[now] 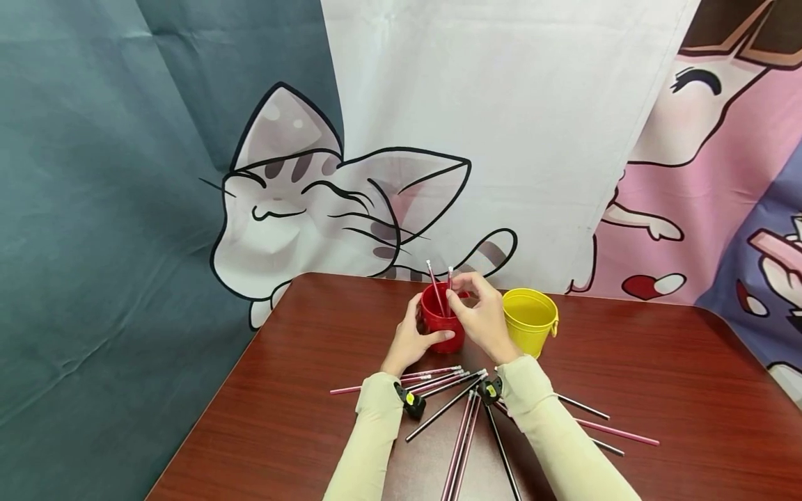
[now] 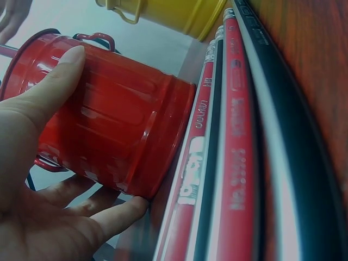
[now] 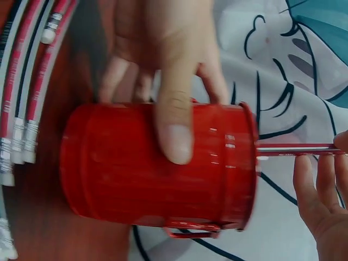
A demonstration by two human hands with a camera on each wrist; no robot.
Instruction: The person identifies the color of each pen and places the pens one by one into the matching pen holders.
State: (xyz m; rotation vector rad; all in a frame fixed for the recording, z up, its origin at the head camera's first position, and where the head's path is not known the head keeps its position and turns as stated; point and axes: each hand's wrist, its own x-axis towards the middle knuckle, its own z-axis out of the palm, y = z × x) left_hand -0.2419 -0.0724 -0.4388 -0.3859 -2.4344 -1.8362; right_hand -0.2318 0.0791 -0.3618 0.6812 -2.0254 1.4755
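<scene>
A small red metal bucket [image 1: 442,334] with side handles stands on the table. My left hand [image 1: 410,342] grips it from the left, thumb on the near side and fingers round the far side [image 2: 38,163]. One red pencil [image 1: 435,287] leans inside the bucket. Above the rim, my right hand [image 1: 484,319] pinches another red pencil [image 1: 450,277] near its eraser end; the lower part of that pencil is hidden inside the bucket. In the right wrist view, the pinched pencil [image 3: 288,149] stretches from the bucket's mouth to the fingers [image 3: 310,190].
A yellow bucket [image 1: 531,323] stands right of the red one, close to my right wrist. Several red and black pencils [image 1: 464,445] lie fanned over the brown table [image 1: 282,417], below and beside my forearms. A cat-printed cloth [image 1: 407,104] hangs behind the table.
</scene>
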